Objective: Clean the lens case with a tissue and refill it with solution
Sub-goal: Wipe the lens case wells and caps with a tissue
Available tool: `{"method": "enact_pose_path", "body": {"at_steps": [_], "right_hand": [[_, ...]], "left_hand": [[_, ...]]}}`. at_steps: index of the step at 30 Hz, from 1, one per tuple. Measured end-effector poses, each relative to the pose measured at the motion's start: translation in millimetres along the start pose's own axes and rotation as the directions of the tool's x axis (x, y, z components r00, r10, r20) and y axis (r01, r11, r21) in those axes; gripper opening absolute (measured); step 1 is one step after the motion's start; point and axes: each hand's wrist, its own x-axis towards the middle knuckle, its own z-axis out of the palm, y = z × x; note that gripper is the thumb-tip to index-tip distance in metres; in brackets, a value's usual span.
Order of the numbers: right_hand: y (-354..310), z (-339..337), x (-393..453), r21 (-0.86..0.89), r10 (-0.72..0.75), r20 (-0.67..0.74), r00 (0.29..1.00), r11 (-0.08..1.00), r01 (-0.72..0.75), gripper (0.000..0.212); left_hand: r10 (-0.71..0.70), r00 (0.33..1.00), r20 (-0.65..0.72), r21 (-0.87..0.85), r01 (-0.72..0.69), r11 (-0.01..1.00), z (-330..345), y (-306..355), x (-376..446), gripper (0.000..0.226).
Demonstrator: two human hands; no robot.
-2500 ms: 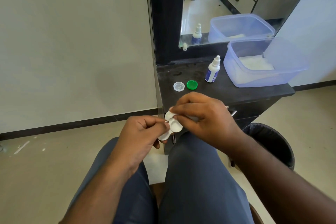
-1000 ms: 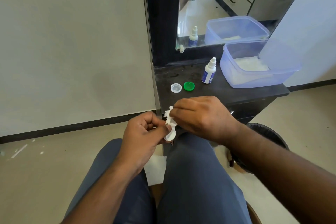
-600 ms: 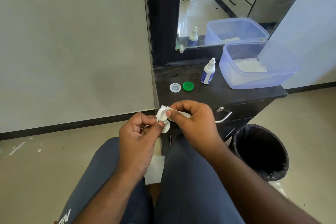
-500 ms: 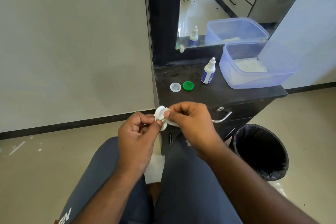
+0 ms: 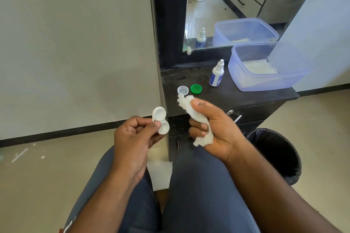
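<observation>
On the dark bench [image 5: 246, 98] a clear bluish tub [image 5: 265, 83] is standing at the right, and something white and flat, maybe tissues, is lying on its bottom. A dropper bottle [image 5: 216, 73] with a white nozzle and a blue label is standing upright just beside the tub, on its left. Nearer the front edge two caps are lying with the hollow side up, a clear cap [image 5: 183, 90] and a green cap [image 5: 196, 88], close to each other but apart. A black bin [image 5: 280, 155] with a dark liner is standing on the floor at the right of the bench; what is inside I cannot tell.

The lens case [image 5: 161, 120] is white, with two round cups joined together, both without caps and facing up. The cups are looking empty. The case is in the air over the lap, left of the bench front. The left hand [image 5: 132, 142] is pinching it at the lower cup, thumb on top.

The right hand [image 5: 214, 130] is closing its grip around a crumpled white tissue [image 5: 193, 113], which is sticking out above the thumb and below the fingers. Tissue and case are apart.
</observation>
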Motion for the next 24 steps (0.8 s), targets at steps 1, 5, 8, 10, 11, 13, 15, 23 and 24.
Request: {"method": "enact_pose_path", "body": {"at_steps": [1, 5, 8, 10, 11, 13, 15, 23, 24], "right_hand": [[-3, -2, 1, -0.087, -0.052, -0.041, 0.998, 0.995, 0.048, 0.009], [-4, 1, -2, -0.628, -0.294, -0.066, 0.953, 0.754, 0.189, 0.008], [4, 7, -5, -0.762, -0.379, 0.017, 0.925, 0.595, 0.258, 0.008], [9, 7, -7, -0.79, -0.416, 0.01, 0.909, 0.555, 0.262, 0.007], [10, 7, -7, -0.79, -0.428, 0.0, 0.904, 0.554, 0.262, 0.006], [13, 6, -7, -0.78, -0.431, -0.018, 0.902, 0.57, 0.257, 0.006], [14, 4, -7, -0.778, -0.424, -0.005, 0.906, 0.571, 0.262, 0.007], [5, 2, -2, -0.885, -0.369, 0.423, 0.828, 0.031, 0.465, 0.012], [3, 2, -1, -0.867, -0.322, 0.485, 0.813, -0.059, 0.494, 0.013]], "left_hand": [[-0.052, 0.998, 0.031, -0.028, 0.053, 0.998, -1, 2, 0, 0.01], [-0.135, 0.984, 0.118, -0.005, 0.137, 0.991, 0, 8, -2, 0.002], [-0.11, 0.988, 0.105, 0.055, 0.105, 0.993, 3, 8, -4, 0.004], [-0.08, 0.993, 0.085, 0.073, 0.074, 0.995, 4, 7, -5, 0.007], [-0.066, 0.995, 0.077, 0.079, 0.059, 0.995, 5, 7, -6, 0.009], [-0.044, 0.996, 0.082, 0.1, 0.036, 0.994, 5, 8, -7, 0.012], [-0.033, 0.994, 0.105, 0.135, 0.018, 0.991, 4, 9, -8, 0.01], [0.004, 0.982, 0.187, 0.322, -0.065, 0.944, 4, 10, -8, 0.006], [0.015, 0.982, 0.19, 0.341, -0.08, 0.937, 4, 9, -8, 0.005]]}}
